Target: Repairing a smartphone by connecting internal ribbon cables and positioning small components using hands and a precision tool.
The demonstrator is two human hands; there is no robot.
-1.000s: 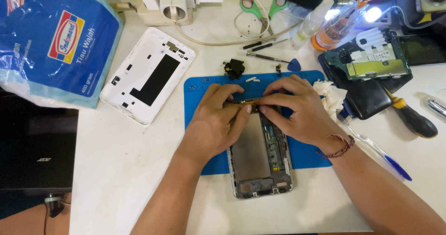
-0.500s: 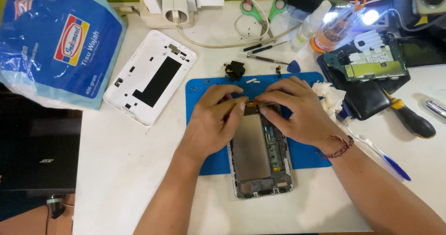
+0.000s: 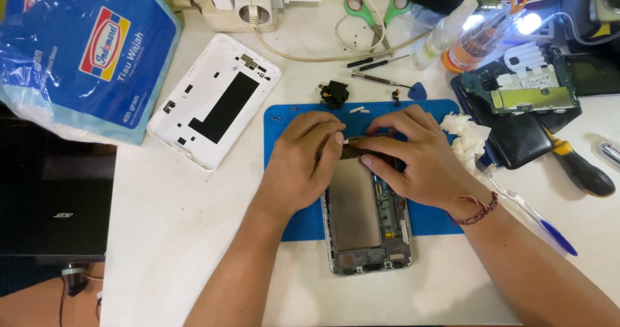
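An opened tablet body [image 3: 365, 217] with a metal frame and bare inner parts lies on a blue work mat [image 3: 284, 139] on the white table. My left hand [image 3: 300, 162] rests on its upper left corner, fingers pressing at the top edge. My right hand [image 3: 416, 156], with a red cord bracelet at the wrist, covers the upper right corner, fingertips meeting the left hand's over a small dark part at the top. What the fingertips pinch there is hidden.
A white back cover [image 3: 216, 101] lies left of the mat, a blue tissue bag [image 3: 84, 49] beyond it. Scissors [image 3: 374, 7], a power strip [image 3: 248, 0], a circuit board [image 3: 526, 94], a black-handled screwdriver [image 3: 578, 165], a blue pen [image 3: 536, 217] and crumpled tissue [image 3: 465, 136] sit around. A laptop [image 3: 51, 198] is at left.
Both hands have stayed on the tablet's top edge with only small finger shifts. The view has drifted slightly.
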